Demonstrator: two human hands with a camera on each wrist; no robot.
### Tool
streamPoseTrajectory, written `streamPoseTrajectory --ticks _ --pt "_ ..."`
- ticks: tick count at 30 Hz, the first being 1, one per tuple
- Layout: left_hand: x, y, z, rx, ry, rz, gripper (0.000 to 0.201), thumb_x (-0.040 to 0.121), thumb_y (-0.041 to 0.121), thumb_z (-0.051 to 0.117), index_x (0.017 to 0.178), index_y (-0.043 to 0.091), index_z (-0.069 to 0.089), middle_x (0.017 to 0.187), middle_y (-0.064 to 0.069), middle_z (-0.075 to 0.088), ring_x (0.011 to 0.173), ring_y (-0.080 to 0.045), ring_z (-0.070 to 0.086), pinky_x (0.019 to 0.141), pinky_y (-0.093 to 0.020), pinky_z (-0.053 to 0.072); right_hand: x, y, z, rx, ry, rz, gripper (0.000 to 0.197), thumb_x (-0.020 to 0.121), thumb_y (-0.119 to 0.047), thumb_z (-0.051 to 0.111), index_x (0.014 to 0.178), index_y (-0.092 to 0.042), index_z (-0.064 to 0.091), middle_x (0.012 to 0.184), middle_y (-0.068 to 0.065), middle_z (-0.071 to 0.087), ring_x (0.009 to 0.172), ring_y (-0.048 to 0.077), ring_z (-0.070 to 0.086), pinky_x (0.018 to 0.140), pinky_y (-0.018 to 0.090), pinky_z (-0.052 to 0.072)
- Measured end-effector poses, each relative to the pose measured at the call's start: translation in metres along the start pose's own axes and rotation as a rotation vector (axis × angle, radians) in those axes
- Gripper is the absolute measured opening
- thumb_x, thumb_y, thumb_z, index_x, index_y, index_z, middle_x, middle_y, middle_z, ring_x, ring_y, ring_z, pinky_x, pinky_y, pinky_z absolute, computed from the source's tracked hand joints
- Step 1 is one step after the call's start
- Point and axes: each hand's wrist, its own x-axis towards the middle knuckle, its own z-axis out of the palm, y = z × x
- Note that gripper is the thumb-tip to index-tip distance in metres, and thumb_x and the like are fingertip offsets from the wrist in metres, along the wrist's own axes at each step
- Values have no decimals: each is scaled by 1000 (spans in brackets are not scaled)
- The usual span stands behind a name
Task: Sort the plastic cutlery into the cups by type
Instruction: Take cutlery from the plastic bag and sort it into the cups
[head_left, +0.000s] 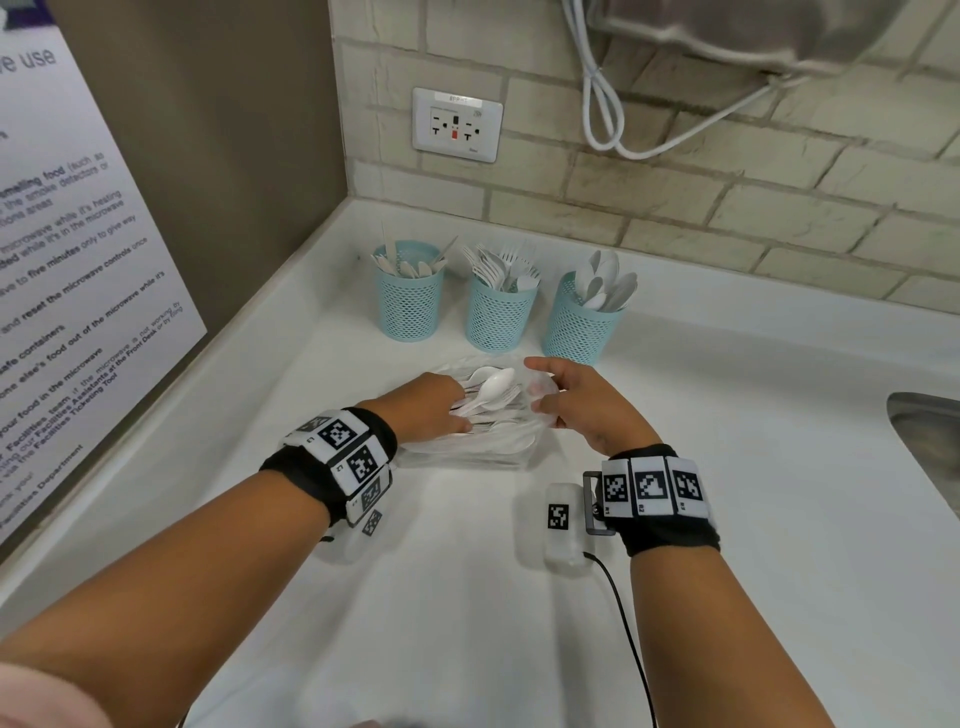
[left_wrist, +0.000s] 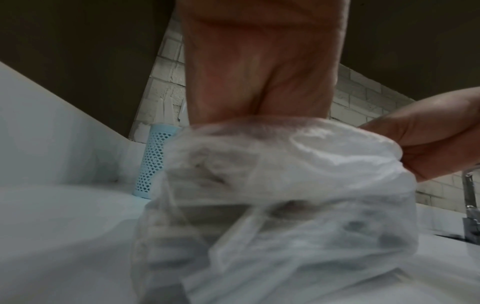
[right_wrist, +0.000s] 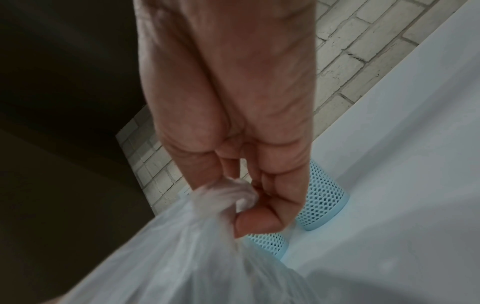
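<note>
My right grip (right_wrist: 244, 197) pinches the bag (head_left: 524, 447) edge, left grip (head_left: 441, 405) apparently inside among cutlery (head_left: 491, 389), fingers hidden; tugging could spill pieces across the counter (head_left: 727, 467).

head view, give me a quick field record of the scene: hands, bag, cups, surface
left hand: reaching into the bag's open mouth, onto the cutlery; grip hidden
right hand: fingers pinch a bunched edge of the bag
bag: clear plastic, lying on the counter, white cutlery inside, a spoon on top
left cup: knives
middle cup: forks
right cup: spoons
cups: blue mesh, upright, in a row behind the bag
counter: white
</note>
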Motion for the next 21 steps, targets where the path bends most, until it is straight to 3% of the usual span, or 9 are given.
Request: streamPoseTrajectory --ticks 3,5,9,13,16,19,21 --pt "0 -1 1 16 23 24 35 89 31 59 64 16 39 69 5 42 75 -17 43 54 -24 26 -2 0 0 4 -2 1 56 83 9 55 131 -20 50 132 14 49 104 20 52 69 22 46" --pt "-1 -1 1 -11 49 36 31 88 30 61 67 15 44 70 4 44 74 -18 44 59 -28 27 -3 -1 -1 3 0 4 56 84 9 55 131 -20 50 129 13 50 102 20 52 68 22 46" --pt "-4 -4 -3 -106 58 47 36 90 27 59 60 20 41 67 3 42 70 -19 42 53 -24 26 -4 -1 -3 -2 9 13 55 84 9 54 131 -20 50 122 12 53 97 19 53 67 21 45" --pt "-7 -3 -17 -231 -8 4 26 95 34 51 80 12 49 73 3 45 70 -16 43 56 -21 30 -3 -3 -3 -15 26 17 55 84 10 53 131 -19 51 117 10 54 94 18 52 65 20 44" --pt "-7 -5 -24 -374 -17 -27 25 96 33 49 83 14 58 72 7 53 66 -9 47 59 -19 35 0 -6 -2 -43 51 26 54 84 9 52 130 -20 52 123 11 54 99 19 54 62 19 43" --pt "-8 -9 -30 -517 -60 -48 29 97 29 48 96 7 67 83 3 66 81 -14 60 77 -22 45 4 -8 -3 -83 88 44 52 85 10 49 129 -16 53 120 11 54 94 18 55 63 20 45" --pt "-11 -10 -36 -638 -62 -44 27 99 24 45 90 8 65 82 0 65 78 -14 61 76 -18 48 7 -8 -4 -112 121 61 50 86 10 44 130 -13 54 113 10 56 88 17 55 67 21 47"
